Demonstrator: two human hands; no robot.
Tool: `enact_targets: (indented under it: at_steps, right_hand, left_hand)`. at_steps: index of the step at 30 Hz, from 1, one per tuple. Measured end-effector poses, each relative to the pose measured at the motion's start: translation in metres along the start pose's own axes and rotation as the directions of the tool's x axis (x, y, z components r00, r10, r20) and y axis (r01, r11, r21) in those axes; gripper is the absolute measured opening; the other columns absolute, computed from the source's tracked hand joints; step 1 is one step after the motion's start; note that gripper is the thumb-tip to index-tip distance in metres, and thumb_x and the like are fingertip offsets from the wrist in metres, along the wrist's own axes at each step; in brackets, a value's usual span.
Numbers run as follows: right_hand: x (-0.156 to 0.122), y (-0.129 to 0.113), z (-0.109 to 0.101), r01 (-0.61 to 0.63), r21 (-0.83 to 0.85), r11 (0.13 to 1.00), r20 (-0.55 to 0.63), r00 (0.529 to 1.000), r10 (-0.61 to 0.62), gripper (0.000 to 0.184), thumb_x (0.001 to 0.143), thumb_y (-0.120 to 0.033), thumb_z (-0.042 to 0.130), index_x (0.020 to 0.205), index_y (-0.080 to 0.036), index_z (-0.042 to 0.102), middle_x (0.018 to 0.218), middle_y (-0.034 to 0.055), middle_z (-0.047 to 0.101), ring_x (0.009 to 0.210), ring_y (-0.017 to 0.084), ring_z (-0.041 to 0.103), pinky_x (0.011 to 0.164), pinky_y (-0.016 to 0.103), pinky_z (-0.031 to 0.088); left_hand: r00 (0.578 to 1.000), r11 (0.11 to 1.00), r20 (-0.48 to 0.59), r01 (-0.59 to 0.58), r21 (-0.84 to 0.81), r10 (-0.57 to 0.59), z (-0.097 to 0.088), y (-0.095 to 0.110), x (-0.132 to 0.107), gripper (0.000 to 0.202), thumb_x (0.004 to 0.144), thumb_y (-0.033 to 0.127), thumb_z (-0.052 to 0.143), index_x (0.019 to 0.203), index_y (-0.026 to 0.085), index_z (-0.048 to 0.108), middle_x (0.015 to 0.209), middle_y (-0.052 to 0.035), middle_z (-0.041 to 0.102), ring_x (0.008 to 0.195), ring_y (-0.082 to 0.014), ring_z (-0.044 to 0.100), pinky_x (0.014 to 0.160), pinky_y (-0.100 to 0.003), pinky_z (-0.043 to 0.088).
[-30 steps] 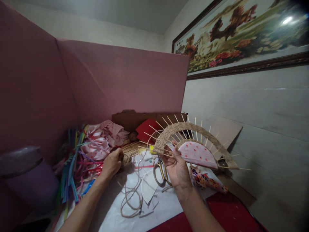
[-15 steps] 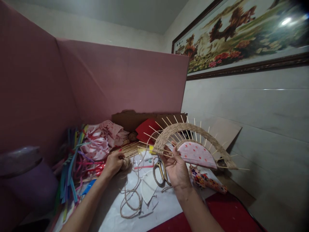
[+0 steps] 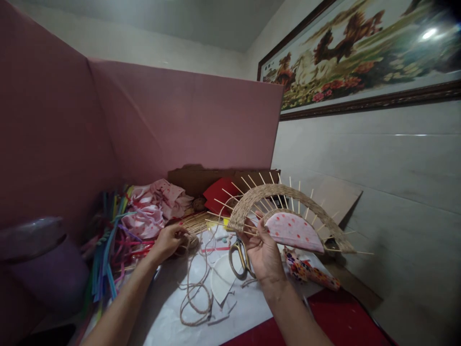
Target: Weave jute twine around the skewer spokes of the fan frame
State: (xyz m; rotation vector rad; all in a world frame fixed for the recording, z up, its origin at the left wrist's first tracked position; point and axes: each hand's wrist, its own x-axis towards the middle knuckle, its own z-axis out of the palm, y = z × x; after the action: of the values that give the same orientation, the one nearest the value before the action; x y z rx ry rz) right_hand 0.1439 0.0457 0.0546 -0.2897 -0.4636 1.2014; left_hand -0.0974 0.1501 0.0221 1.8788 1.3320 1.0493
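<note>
My right hand holds up a half-round woven piece: a pink dotted fabric half-disc with a band of twine woven through wooden sticks that fan outward. Its fingers pinch the left end of the piece. My left hand rests low on the table with its fingers closed round a ball of jute twine. Loose twine runs from the ball and coils on the white paper between my arms.
Gold-handled scissors lie on the white paper under the woven piece. Pink cloth, coloured strips, red sheets and cardboard crowd the back. Pink partition panels close the left and rear; a tiled wall stands right.
My left hand has shifted slightly right and down on the ball of twine. The right hand and woven piece have stayed nearly still.
</note>
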Motion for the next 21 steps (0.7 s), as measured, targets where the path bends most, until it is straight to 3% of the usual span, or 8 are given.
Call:
enact_targets:
  at_steps: [4,9,12,15,18,19,20,21]
  right_hand:
    - [0.000,0.000,0.000,0.003,-0.007,1.000,-0.003,1.000,-0.003,0.039,0.074,-0.024,0.060,0.111,-0.023,0.048,0.091,0.0047,0.068,0.085,0.019,0.064,0.076,0.042,0.051]
    - [0.001,0.001,0.000,0.003,-0.013,1.000,-0.020,1.000,-0.003,0.037,0.072,-0.025,0.062,0.108,-0.022,0.051,0.088,0.0057,0.068,0.083,0.018,0.064,0.073,0.035,0.052]
    - [0.000,0.000,0.000,-0.006,-0.009,1.000,-0.025,1.000,0.006,0.039,0.072,-0.024,0.062,0.109,-0.022,0.050,0.088,0.0057,0.068,0.082,0.018,0.064,0.073,0.035,0.052]
    - [0.000,0.000,0.001,-0.014,-0.001,1.000,-0.026,1.000,0.014,0.039,0.073,-0.023,0.061,0.110,-0.022,0.049,0.088,0.0054,0.068,0.084,0.018,0.064,0.073,0.036,0.052]
    - [0.000,0.000,0.001,-0.013,0.003,1.000,-0.017,1.000,0.014,0.039,0.074,-0.022,0.060,0.111,-0.023,0.048,0.088,0.0058,0.068,0.084,0.018,0.064,0.072,0.035,0.052]
    - [0.000,0.000,0.001,-0.014,0.004,1.000,-0.015,1.000,0.014,0.039,0.074,-0.022,0.059,0.111,-0.022,0.048,0.088,0.0061,0.068,0.083,0.018,0.064,0.072,0.034,0.052]
    - [0.000,0.000,0.001,-0.014,0.005,1.000,-0.012,1.000,0.014,0.039,0.074,-0.022,0.059,0.111,-0.022,0.048,0.088,0.0062,0.068,0.084,0.018,0.064,0.072,0.035,0.052]
    - [-0.001,0.000,0.002,-0.014,0.004,1.000,-0.009,1.000,0.014,0.039,0.074,-0.022,0.059,0.111,-0.022,0.047,0.089,0.0062,0.068,0.084,0.018,0.064,0.072,0.035,0.052]
  left_hand:
    - [0.993,0.991,-0.114,-0.001,-0.136,-0.014,-0.002,0.009,0.001,0.021,0.060,0.035,0.058,0.069,0.016,0.061,0.056,0.0017,0.056,0.051,-0.0118,0.050,0.047,-0.021,0.037]
    - [0.983,0.941,-0.154,0.041,-0.335,-0.098,-0.007,0.030,-0.005,0.035,0.067,0.044,0.050,0.083,0.014,0.058,0.063,-0.0007,0.059,0.052,-0.0125,0.054,0.046,-0.022,0.040]
    - [0.998,0.874,0.024,0.063,-0.482,-0.059,-0.013,0.044,-0.013,0.033,0.064,0.036,0.054,0.087,0.013,0.062,0.074,-0.0064,0.065,0.061,-0.0166,0.059,0.051,-0.025,0.043]
    - [0.966,0.806,0.260,0.151,-0.573,0.005,-0.017,0.050,-0.016,0.038,0.069,0.041,0.048,0.085,0.012,0.065,0.075,-0.0107,0.066,0.057,-0.0183,0.059,0.049,-0.028,0.043]
    - [0.988,0.927,0.147,0.106,-0.359,-0.056,-0.014,0.042,-0.012,0.049,0.075,0.049,0.038,0.080,0.010,0.066,0.069,-0.0121,0.066,0.049,-0.0163,0.055,0.043,-0.026,0.038]
    - [0.998,0.977,0.047,0.045,-0.209,-0.036,-0.012,0.037,-0.010,0.046,0.074,0.048,0.041,0.082,0.010,0.066,0.073,-0.0116,0.066,0.052,-0.0166,0.056,0.046,-0.026,0.039]
    - [1.000,1.000,0.008,-0.006,-0.025,0.006,-0.008,0.031,-0.008,0.042,0.071,0.047,0.048,0.084,0.012,0.066,0.078,-0.0109,0.067,0.061,-0.0186,0.058,0.052,-0.027,0.042]
    - [0.999,0.999,-0.016,-0.028,0.041,0.028,-0.005,0.026,-0.006,0.037,0.063,0.044,0.058,0.082,0.013,0.067,0.082,-0.0108,0.066,0.073,-0.0218,0.059,0.061,-0.029,0.043]
